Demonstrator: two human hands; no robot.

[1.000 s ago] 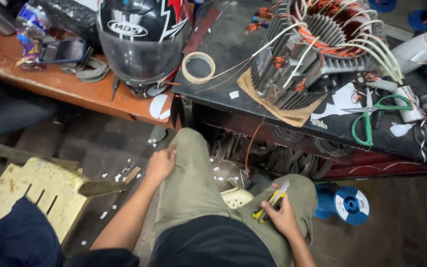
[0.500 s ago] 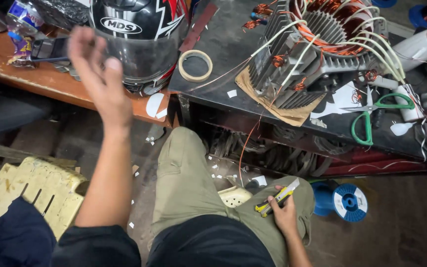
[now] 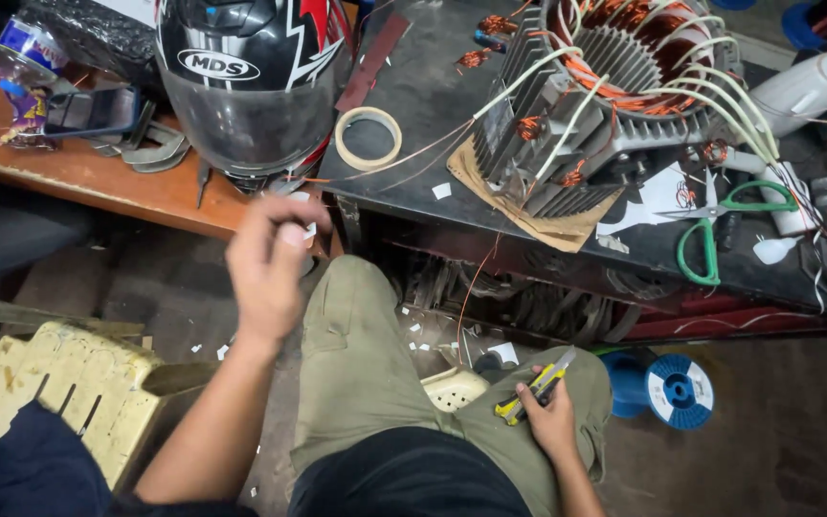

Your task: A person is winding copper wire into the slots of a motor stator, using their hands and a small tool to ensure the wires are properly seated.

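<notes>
A yellow utility knife (image 3: 534,391) sits in the right hand (image 3: 552,421), fingers wrapped around its handle, blade end pointing up and away. That hand rests on the person's right thigh, on olive trousers (image 3: 366,373).

The left hand (image 3: 270,258) is raised in front of the bench edge, blurred, fingers curled loosely inward; whether it holds anything cannot be told.

Above it, on the orange-brown bench (image 3: 98,182), stands a black helmet (image 3: 251,81) with a dark visor. Just right of the helmet, on a dark tabletop (image 3: 413,115), lies a ring of tape (image 3: 368,137). Further right sits a finned motor stator (image 3: 614,96) with copper windings and white sleeved leads. Green-handled scissors (image 3: 720,230) lie near its right side.

On the floor, a blue wire spool (image 3: 677,391) lies right of the knee, and a yellow stool (image 3: 59,383) stands at lower left.
</notes>
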